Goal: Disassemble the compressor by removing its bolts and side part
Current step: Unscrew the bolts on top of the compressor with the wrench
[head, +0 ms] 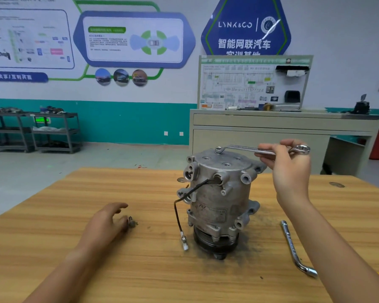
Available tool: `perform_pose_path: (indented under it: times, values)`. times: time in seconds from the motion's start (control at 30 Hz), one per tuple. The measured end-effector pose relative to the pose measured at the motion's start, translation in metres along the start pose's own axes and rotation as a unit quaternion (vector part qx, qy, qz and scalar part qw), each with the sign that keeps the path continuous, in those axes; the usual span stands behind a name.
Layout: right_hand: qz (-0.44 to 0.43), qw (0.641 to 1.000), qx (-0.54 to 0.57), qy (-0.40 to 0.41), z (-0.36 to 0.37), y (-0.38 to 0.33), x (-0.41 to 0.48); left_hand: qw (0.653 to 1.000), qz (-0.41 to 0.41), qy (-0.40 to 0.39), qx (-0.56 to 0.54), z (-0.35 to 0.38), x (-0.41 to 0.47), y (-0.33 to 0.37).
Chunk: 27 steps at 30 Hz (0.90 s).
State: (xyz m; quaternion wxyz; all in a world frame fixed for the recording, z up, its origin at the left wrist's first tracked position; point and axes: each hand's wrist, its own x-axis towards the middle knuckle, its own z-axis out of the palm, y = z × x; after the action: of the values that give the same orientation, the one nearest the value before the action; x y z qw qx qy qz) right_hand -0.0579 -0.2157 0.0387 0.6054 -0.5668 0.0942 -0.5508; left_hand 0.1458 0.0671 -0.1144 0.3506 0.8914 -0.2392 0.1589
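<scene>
A grey metal compressor [219, 200] stands upright on its black pulley in the middle of the wooden table [96, 270]. A black wire with a white plug [184, 242] hangs down its left side. My right hand [287, 169] grips a silver ring wrench [243, 149] held level, its far ring set over a bolt [218, 149] on the compressor's top face. My left hand [106, 221] rests on the table to the left, fingertips touching a small loose bolt [132, 223].
A bent silver socket wrench [295, 248] lies on the table right of the compressor. Dark grime surrounds the compressor's base. Beyond the table stand a grey cabinet [271, 136] with a display board and metal shelves [35, 132] at the left wall.
</scene>
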Motion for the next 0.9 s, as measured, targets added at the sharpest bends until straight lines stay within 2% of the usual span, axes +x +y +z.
perform_pose_path:
  times: [0.17, 0.27, 0.37, 0.53, 0.7, 0.9]
  values:
    - [0.025, 1.000, -0.007, -0.016, 0.001, -0.006, 0.005, 0.983, 0.084, 0.082, -0.143, -0.002, 0.013, 0.086]
    - [0.084, 0.996, 0.015, -0.002, 0.000, -0.010, 0.012, 0.958, 0.102, 0.076, -0.256, -0.001, 0.018, 0.141]
    - [0.117, 0.993, 0.002, -0.006, 0.000, -0.012, 0.020, 0.937, 0.078, 0.041, -0.337, 0.000, 0.025, 0.179]
    - [0.058, 0.996, -0.074, -0.002, 0.002, -0.005, 0.016, 0.917, 0.022, -0.031, -0.397, 0.008, 0.032, 0.201]
    - [-0.050, 0.995, -0.078, -0.025, 0.004, -0.001, -0.005, 0.902, 0.005, -0.019, -0.432, 0.016, 0.031, 0.204]
    - [0.032, 0.990, -0.133, 0.038, 0.006, -0.004, 0.019, 0.917, 0.030, 0.006, -0.397, 0.020, 0.025, 0.204]
